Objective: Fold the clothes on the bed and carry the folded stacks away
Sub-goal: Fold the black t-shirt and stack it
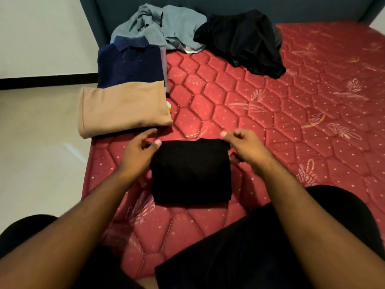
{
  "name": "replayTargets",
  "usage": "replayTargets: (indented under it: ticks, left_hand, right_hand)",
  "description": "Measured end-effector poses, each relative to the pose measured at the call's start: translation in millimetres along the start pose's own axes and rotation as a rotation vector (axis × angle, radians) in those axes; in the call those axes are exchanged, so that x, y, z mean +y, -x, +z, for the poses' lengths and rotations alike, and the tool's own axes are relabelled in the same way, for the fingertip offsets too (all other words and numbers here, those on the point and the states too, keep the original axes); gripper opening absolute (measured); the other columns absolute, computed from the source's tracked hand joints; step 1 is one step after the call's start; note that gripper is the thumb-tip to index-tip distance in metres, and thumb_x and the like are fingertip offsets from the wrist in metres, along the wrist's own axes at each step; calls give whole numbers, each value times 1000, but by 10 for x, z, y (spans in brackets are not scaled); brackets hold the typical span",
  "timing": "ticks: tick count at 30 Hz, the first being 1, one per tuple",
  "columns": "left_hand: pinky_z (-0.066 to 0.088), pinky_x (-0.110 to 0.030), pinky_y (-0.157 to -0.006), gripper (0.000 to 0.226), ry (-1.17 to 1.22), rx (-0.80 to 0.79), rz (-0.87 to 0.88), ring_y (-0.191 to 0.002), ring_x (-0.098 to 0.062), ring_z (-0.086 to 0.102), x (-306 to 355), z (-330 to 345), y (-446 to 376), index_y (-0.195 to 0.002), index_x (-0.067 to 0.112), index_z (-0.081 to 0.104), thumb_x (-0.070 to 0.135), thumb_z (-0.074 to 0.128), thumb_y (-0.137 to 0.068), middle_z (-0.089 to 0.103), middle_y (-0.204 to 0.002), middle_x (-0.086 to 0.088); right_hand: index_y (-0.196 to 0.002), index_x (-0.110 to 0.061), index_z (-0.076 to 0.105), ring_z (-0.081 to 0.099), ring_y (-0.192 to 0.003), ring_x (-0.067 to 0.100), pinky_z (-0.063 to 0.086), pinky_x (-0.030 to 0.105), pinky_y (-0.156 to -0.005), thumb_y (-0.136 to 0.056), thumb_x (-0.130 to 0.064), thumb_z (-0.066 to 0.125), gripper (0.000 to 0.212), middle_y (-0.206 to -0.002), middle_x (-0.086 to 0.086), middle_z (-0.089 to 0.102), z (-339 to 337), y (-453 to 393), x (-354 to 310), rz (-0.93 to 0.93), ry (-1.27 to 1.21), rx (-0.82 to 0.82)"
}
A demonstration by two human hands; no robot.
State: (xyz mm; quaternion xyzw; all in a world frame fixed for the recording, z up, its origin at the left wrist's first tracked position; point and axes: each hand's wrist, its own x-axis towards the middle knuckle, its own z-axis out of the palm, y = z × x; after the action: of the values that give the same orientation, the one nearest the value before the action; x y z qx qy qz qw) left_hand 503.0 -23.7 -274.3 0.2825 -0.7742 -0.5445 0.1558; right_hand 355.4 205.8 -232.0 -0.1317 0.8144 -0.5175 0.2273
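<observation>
A person kneels or sits at the near edge of a bed (270, 105) with a red quilted mattress, both bare forearms reaching forward. Directly in front of them lies a black garment (190, 172) folded into a neat, compact rectangle. The left hand (138, 152) is at the garment's far left corner, at about ten o'clock from its centre, thumb resting on the cloth and fingers loosely curled above it; whether it truly pinches the fabric is hard to tell. The right hand (244, 147) is at the far right corner, at about two o'clock, its fingers curled over the top edge and seeming to grip it. At eleven o'clock from the hands, along the left edge of the bed, sits a folded tan garment (123, 108), with a folded navy polo shirt (130, 64) just beyond it and partly under it. Farther off at twelve o'clock, against the dark headboard, a crumpled grey-blue garment (164, 28) lies unfolded, and at one o'clock a crumpled black garment (241, 40) lies beside it, touching it. The step in hand looks like the finish of folding the black piece, squaring its far edge. Next, I would judge, it needs lifting by both sides, kept flat, and setting on or beside the folded pieces at the left, before the two loose garments are pulled near.
</observation>
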Motion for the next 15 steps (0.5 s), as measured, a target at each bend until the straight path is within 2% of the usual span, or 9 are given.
replayTargets:
  ticks: [2,3,5,7,9,10,11,13,15]
  left_hand:
    - [47,-36,-98,53,-123,198,-39,-105,-20,61,-71,139,-65,-138,19,52,36,63,-90,65,-115,-5]
    - [44,-39,-104,61,-116,216,-73,-114,-22,59,-112,219,-5,-139,19,51,47,60,-86,63,-124,-5]
    - [37,-41,-112,72,-106,164,-184,-129,-25,49,-169,455,235,-142,20,47,59,56,-83,54,-139,-8]
    - [32,-40,-112,75,-228,153,-293,-134,-31,41,-185,661,466,-148,22,38,61,56,-87,47,-144,-12]
    - [33,-40,-108,81,-313,205,-354,-132,-36,40,-148,754,544,-151,25,30,63,57,-85,44,-141,-14]
    - [35,-40,-106,85,-286,227,-376,-129,-36,43,-141,784,519,-152,27,28,65,59,-82,45,-138,-14]
    - [38,-39,-104,88,-255,219,-393,-125,-34,48,-119,796,490,-151,30,28,67,62,-79,47,-135,-13]
    - [48,-38,-100,85,-90,176,-396,-113,-26,59,-80,775,424,-143,35,39,69,69,-70,56,-125,-4]
    - [57,-35,-87,59,267,137,-405,-99,-18,69,-41,703,364,-122,31,58,51,80,-72,69,-111,1]
  right_hand:
    - [-69,-13,53,48,-49,15,44,33,-54,-89,-46,59,40,-60,3,54,47,-119,160,-103,116,323]
    - [-73,-13,57,55,-59,17,48,36,-63,-86,-53,57,42,-66,2,60,130,-82,264,-128,185,377]
    - [-104,-20,64,62,-94,23,49,41,-89,-77,-62,58,51,-101,6,66,370,91,491,-65,256,287]
    - [-142,-24,40,49,-125,28,39,42,-107,-72,-64,65,84,-137,9,50,600,190,626,67,321,145]
    - [-152,-26,19,41,-135,26,33,38,-112,-74,-57,71,99,-149,4,40,715,146,645,109,287,128]
    - [-151,-26,20,44,-133,24,35,37,-111,-76,-49,74,96,-148,2,42,727,83,630,104,173,135]
    - [-148,-26,28,51,-127,22,40,40,-109,-77,-39,76,86,-142,1,50,723,27,631,101,7,125]
    - [-130,-22,52,65,-108,20,50,45,-98,-83,-20,72,51,-121,4,66,728,-3,599,129,-278,49]
    - [-116,-18,63,70,-96,20,55,43,-91,-90,-13,65,27,-109,5,72,749,16,501,149,-399,-14]
